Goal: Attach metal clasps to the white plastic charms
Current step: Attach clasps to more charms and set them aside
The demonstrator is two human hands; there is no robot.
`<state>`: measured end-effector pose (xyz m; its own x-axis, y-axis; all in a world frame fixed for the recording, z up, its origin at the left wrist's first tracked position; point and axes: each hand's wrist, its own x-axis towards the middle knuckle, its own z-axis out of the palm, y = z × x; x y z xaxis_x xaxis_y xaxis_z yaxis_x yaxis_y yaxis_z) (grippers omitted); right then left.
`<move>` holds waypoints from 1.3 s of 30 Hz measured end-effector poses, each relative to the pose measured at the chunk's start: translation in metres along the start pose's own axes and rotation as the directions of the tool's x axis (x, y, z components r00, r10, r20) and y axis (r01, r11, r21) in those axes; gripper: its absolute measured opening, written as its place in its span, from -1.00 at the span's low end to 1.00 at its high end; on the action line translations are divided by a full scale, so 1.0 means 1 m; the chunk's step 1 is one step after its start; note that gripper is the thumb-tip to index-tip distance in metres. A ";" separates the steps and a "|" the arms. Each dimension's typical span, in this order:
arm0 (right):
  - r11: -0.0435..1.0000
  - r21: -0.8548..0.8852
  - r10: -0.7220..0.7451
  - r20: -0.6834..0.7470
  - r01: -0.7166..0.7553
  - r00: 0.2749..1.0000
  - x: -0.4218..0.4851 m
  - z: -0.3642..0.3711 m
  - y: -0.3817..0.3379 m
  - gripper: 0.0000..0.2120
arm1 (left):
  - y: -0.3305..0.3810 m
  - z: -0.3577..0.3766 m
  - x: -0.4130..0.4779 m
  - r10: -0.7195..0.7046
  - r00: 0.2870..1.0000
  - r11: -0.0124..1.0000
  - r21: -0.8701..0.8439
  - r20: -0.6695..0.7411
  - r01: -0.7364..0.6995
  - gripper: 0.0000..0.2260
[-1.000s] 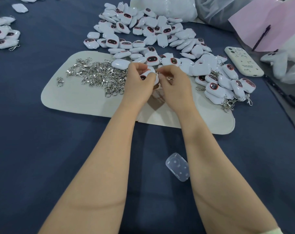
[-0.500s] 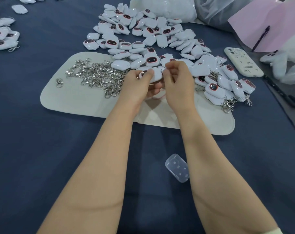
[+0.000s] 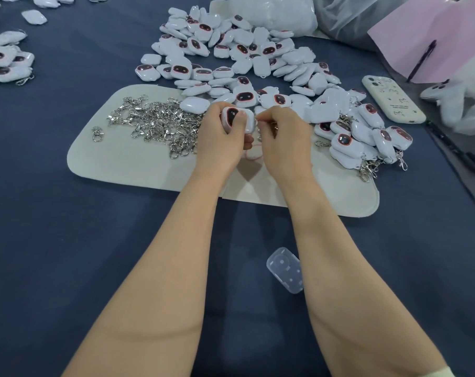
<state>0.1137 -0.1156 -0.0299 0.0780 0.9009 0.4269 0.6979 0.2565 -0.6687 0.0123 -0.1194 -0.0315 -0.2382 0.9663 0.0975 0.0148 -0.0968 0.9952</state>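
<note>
Your left hand (image 3: 222, 138) grips a white charm (image 3: 237, 119) above the mat (image 3: 122, 164), face up, while your right hand (image 3: 286, 138) pinches a clasp (image 3: 274, 128) right against the charm's right end.
</note>
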 end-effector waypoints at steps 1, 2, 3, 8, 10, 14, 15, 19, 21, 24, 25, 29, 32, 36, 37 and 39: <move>1.000 -0.012 -0.002 0.013 0.002 1.000 0.000 0.001 0.000 -0.83 | 0.000 0.000 -0.001 0.036 0.999 0.998 0.053 -0.004 -0.036 -0.97; 1.000 -0.023 -0.003 0.025 0.004 1.000 0.001 0.001 0.001 -0.82 | 0.001 -0.001 -0.001 0.072 0.997 0.991 0.114 -0.006 -0.071 -0.96; 1.000 -0.026 0.001 0.034 0.000 0.999 0.001 0.002 0.001 -0.82 | 0.001 0.000 -0.001 0.107 0.994 0.980 0.171 -0.004 -0.105 -0.96; 0.957 0.213 0.190 0.047 -0.196 0.981 0.001 0.003 -0.001 -0.79 | 0.000 0.002 0.000 0.077 0.997 0.992 0.100 -0.016 -0.075 -0.95; 0.915 0.300 0.260 0.071 -0.269 0.963 0.002 0.003 -0.002 -0.83 | -0.001 0.003 0.002 -0.031 0.999 0.998 -0.061 -0.041 0.029 -0.96; 0.858 0.408 0.298 0.097 -0.311 0.950 0.003 0.003 -0.004 -0.93 | 0.001 0.006 0.005 -0.210 0.978 0.910 -0.368 -0.013 0.191 -0.94; 0.850 0.425 0.301 0.093 -0.311 0.949 0.003 0.003 -0.005 -0.93 | 0.001 0.006 0.006 -0.244 0.970 0.885 -0.409 -0.002 0.222 -0.89; 0.851 0.444 0.297 0.035 -0.281 0.954 0.003 0.005 -0.004 -0.93 | 0.002 0.006 0.006 -0.317 0.945 0.799 -0.516 0.077 0.309 -0.95; 0.890 0.397 0.258 -0.030 -0.226 0.966 0.003 0.005 -0.003 -0.92 | 0.002 0.005 0.006 -0.339 0.936 0.772 -0.539 0.100 0.337 -0.92; 0.956 0.263 0.164 -0.103 -0.133 0.981 0.002 0.004 -0.002 -0.89 | 0.001 0.005 0.006 -0.325 0.941 0.797 -0.509 0.094 0.326 -0.95; 0.971 0.219 0.126 -0.113 -0.099 0.986 0.001 0.003 -0.002 -0.88 | 0.001 0.005 0.006 -0.306 0.949 0.824 -0.477 0.078 0.305 -0.95; 0.998 0.063 -0.005 -0.084 0.011 0.996 0.000 0.002 -0.001 -0.87 | 0.002 0.002 0.004 -0.133 0.991 0.966 -0.225 -0.025 0.124 -0.96; 0.999 -0.006 -0.043 -0.022 0.042 0.999 0.002 0.002 0.000 -0.87 | 0.002 -0.002 0.002 0.083 0.996 0.992 0.098 -0.037 -0.079 -0.95; 0.999 -0.026 -0.019 0.044 0.020 0.999 0.002 0.002 0.003 -0.86 | 0.001 -0.003 -0.003 0.300 0.952 0.883 0.361 0.058 -0.300 -0.83; 1.000 0.015 0.017 0.050 -0.018 0.999 0.002 0.002 0.003 -0.86 | 0.001 -0.003 -0.002 0.300 0.953 0.883 0.363 0.054 -0.298 -0.82; 0.981 0.142 0.123 0.053 -0.129 0.991 0.001 0.003 0.001 -0.87 | 0.001 -0.002 -0.001 0.218 0.976 0.933 0.293 0.006 -0.210 -0.87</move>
<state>0.1122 -0.1133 -0.0316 0.1252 0.9429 0.3088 0.5733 0.1852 -0.7981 0.0107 -0.1211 -0.0307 -0.2239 0.9234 0.3118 0.3479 -0.2232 0.9106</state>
